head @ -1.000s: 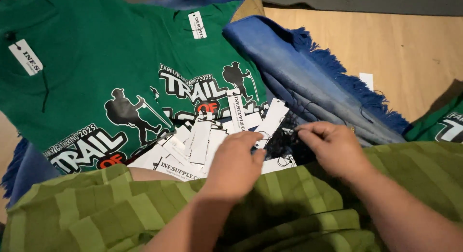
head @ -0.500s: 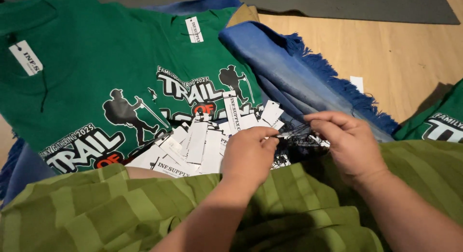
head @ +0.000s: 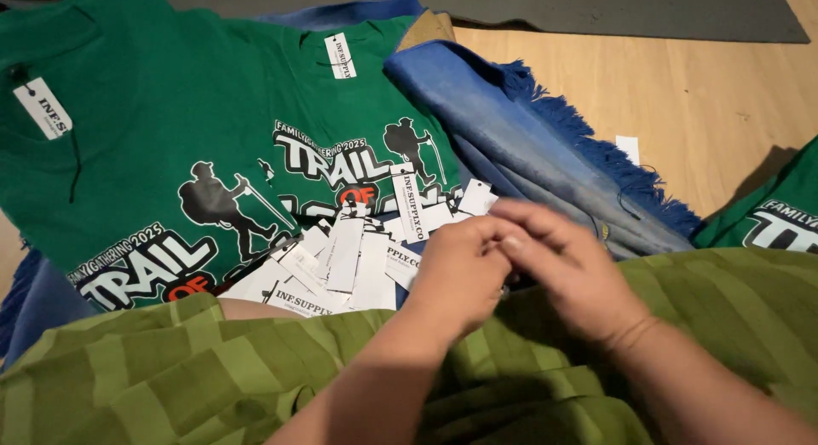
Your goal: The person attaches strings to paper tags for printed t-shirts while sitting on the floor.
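Above the heap of white paper hang tags (head: 341,257) on the green printed T-shirt (head: 170,147), my left hand (head: 460,274) and right hand (head: 567,270) pinch together; what they grip I cannot tell. I judge I'm separating one tag, needing fine fingertip work.

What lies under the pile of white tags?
The white tags rest on a green printed shirt, covering part of its design. Both hands hide the pile's right edge.

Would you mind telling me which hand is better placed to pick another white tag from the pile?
Probably the left hand: it sits right beside the pile of white tags, while the right hand lies farther away.
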